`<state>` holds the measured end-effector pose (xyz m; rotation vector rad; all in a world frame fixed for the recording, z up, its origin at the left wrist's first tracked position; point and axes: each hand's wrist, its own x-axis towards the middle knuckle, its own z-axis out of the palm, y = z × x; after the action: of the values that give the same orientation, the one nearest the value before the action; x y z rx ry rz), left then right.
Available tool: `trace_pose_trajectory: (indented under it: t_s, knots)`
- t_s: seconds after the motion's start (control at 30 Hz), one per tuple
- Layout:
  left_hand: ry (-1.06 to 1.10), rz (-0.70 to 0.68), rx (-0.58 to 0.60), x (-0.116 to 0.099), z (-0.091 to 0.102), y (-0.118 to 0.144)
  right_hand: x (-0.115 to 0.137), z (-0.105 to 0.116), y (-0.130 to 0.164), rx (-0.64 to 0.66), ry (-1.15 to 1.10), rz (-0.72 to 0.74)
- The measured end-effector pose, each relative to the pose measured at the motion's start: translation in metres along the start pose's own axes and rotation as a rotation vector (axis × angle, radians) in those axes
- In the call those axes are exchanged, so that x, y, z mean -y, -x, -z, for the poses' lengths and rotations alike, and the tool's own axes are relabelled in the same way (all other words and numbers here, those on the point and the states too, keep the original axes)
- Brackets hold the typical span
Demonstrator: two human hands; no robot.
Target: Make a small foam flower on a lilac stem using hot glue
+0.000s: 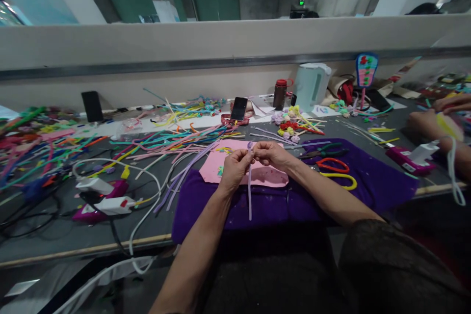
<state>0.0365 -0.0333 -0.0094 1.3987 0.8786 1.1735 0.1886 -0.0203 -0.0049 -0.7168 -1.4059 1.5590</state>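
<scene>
My left hand (234, 167) and my right hand (271, 153) meet above a pink sheet (265, 175) on a purple cloth (371, 181). Both pinch the top of a lilac pipe cleaner (249, 191), which hangs straight down between them. Its upper tip is curled into a small loop just above my fingers. Loose lilac and pink pipe cleaners (184, 157) lie fanned out to the left of the cloth.
Red and yellow scissors (336, 169) lie right of my hands. Two glue guns (101, 196) with cables sit at the left. A phone (239, 108), a bottle (280, 93) and a white kettle (312, 85) stand at the back. Another person's hands (437, 122) work at the right.
</scene>
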Motion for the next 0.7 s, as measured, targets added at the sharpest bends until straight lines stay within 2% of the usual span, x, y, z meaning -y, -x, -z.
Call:
trace_pose_trajectory:
  t_s: [0.13,0.23,0.43,0.53,0.7]
  knots:
    - [0.03,0.048,-0.023,-0.001,0.001,-0.002,0.006,-0.002,0.0,-0.033,0.111,0.024]
    - [0.117,0.134,-0.027,-0.002,0.005,-0.004,0.021,0.005,0.005,-0.134,0.276,0.056]
    - [0.254,0.267,-0.009,-0.001,0.015,-0.01,0.057,0.048,0.044,-0.45,0.352,0.138]
    - [0.286,0.288,0.018,0.0,0.016,-0.01,0.062,0.065,0.07,-0.487,0.442,0.091]
    - [0.294,0.315,0.01,-0.001,0.015,-0.009,0.048,0.082,0.105,-0.45,0.636,-0.076]
